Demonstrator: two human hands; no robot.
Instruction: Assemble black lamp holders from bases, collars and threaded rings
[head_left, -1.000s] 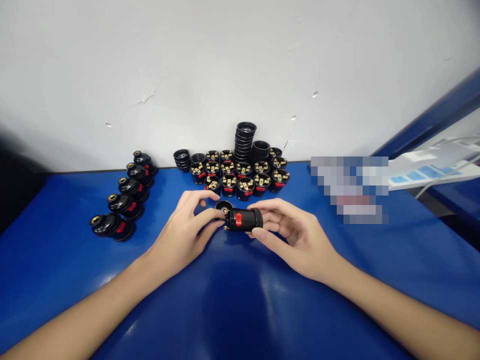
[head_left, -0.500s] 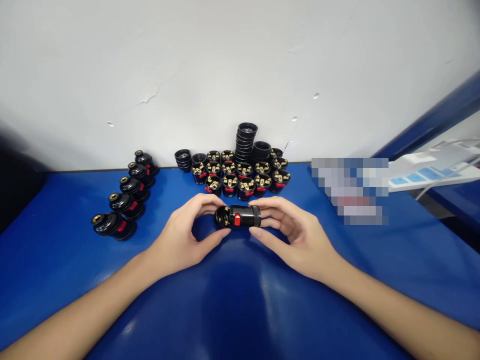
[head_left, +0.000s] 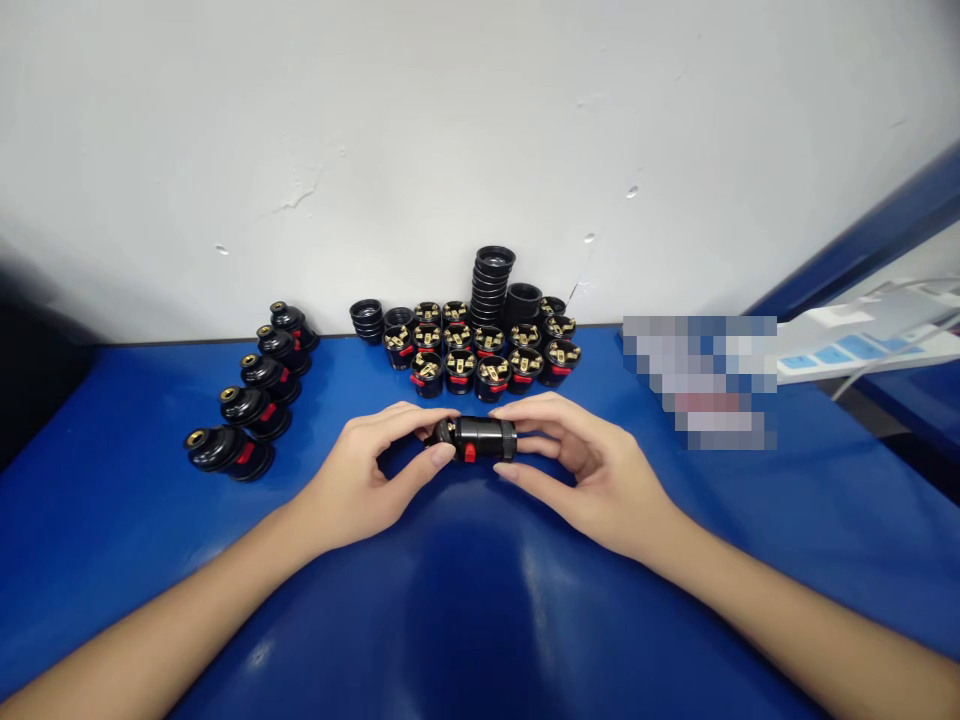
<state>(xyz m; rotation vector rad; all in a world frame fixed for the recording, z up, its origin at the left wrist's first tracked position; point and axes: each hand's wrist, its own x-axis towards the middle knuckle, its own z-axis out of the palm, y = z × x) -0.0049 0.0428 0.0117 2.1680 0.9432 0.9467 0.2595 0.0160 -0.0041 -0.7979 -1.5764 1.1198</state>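
A black lamp socket body (head_left: 486, 437) with a red switch (head_left: 470, 452) lies sideways between my hands, just above the blue table. Thumb and fingers of my right hand (head_left: 589, 465) close round its right, ringed end. My left hand (head_left: 367, 475) pinches a black domed cap (head_left: 444, 433) against the body's left end. A bit of brass shows between cap and body; whether the two are fully seated I cannot tell. Behind them several open socket bodies (head_left: 493, 372) stand upright with brass terminals facing up and red switches on their sides.
A diagonal row of capped sockets (head_left: 259, 410) stands on the left of the blue table (head_left: 465, 620). Stacked black rings (head_left: 493, 285) and black caps (head_left: 367, 318) stand by the white wall (head_left: 450, 120). A blurred-out item (head_left: 705, 385) and a white object (head_left: 862, 345) are at right.
The cap has tilted from facing upward to sit more in line with the body's end. The body has rolled slightly, its red switch now lower and a little further left.
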